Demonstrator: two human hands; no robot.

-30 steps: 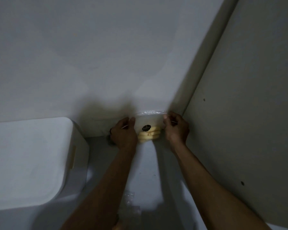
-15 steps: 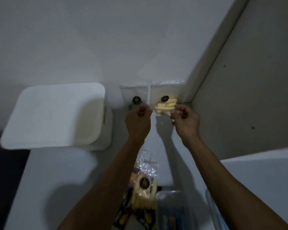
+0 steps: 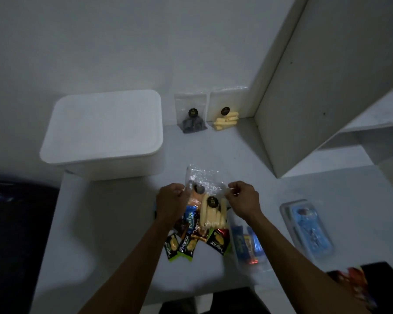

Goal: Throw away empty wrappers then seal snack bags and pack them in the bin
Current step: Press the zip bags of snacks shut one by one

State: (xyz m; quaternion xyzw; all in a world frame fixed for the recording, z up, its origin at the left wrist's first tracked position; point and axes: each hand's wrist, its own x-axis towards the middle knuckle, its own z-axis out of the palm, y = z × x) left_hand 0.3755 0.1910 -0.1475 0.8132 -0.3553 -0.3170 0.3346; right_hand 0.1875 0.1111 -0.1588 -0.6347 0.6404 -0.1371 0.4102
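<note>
Dim, wide-angle head view. Left hand (image 3: 171,199) and right hand (image 3: 242,198) sat at frame centre, both with fingers curled, over a clear snack bag of pale yellow sticks (image 3: 212,211) lying on top of a wrapper pile (image 3: 195,234). Right hand pinched the bag's clear top edge on the right; left hand was curled at the bag's left edge, the contact point hidden by its knuckles, so the grip there was hard to confirm. A second clear bag with orange contents (image 3: 194,197) lay partly under the first, mostly covered.

Pile, lower centre: green-black sachets reading "Nextar", one blue packet, others overlapped and unreadable.

Upper centre, leaning upright against the wall: clear bag with dark contents (image 3: 192,118) just beside another bag of yellow sticks (image 3: 226,115), well apart from the hands.

Upper left: white lidded bin (image 3: 102,130) on the bench (image 3: 114,223), lid on, inside not visible.

Right of the pile: clear container (image 3: 247,243) holding blue and orange bars, blurred, partly behind the right forearm. Further right: blue object in clear packaging (image 3: 309,230), label unreadable. Lower right corner: dark printed item (image 3: 359,284), cut off by the frame edge. Far left: dark area, indistinct.
</note>
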